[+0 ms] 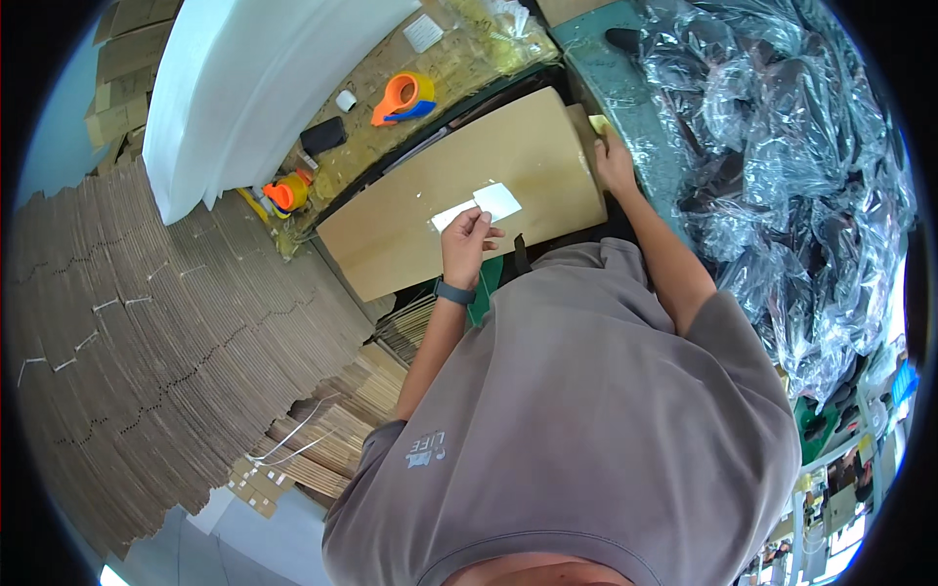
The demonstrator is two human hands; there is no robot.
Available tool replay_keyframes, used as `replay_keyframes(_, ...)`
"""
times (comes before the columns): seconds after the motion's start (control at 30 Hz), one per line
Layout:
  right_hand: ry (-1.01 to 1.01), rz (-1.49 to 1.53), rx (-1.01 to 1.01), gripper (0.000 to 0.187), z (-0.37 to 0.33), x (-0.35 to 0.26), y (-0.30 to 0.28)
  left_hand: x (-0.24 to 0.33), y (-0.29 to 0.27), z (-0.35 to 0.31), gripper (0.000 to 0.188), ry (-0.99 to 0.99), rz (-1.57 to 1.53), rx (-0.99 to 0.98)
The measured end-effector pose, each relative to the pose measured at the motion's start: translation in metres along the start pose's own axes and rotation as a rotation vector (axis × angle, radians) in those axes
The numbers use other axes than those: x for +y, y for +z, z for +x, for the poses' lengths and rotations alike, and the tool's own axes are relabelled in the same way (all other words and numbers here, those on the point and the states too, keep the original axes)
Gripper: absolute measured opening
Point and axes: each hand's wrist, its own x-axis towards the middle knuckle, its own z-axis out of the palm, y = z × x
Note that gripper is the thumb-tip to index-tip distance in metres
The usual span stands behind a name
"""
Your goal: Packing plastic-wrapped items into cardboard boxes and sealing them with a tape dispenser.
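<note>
A long brown cardboard box [391,230] lies in front of me at a slant. Over its top, my left hand [467,246] pinches a small white label [498,200] between thumb and fingers. Another white label [452,216] lies flat on the cardboard, partly behind those fingers. Beyond the box's right end, my right hand [614,164] has its fingers curled at a small yellow piece [598,124], whose kind I cannot make out. A dark watch band circles my left wrist.
An orange and yellow tape dispenser [404,98], another tape dispenser [287,192] and a dark flat object [323,136] lie on the worn bench behind the box. Flattened cartons [156,342] are stacked at left, white foam sheeting [244,88] above. Clear plastic-wrapped goods [782,166] pile up at right.
</note>
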Motion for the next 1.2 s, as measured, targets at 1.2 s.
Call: replay_keyframes(1.2, 0.398, 0.228, -0.323, 0.066, 0.112, -0.014, 0.088, -0.093, 0.023, -0.02, 0.075, 0.4, 0.794, 0.061)
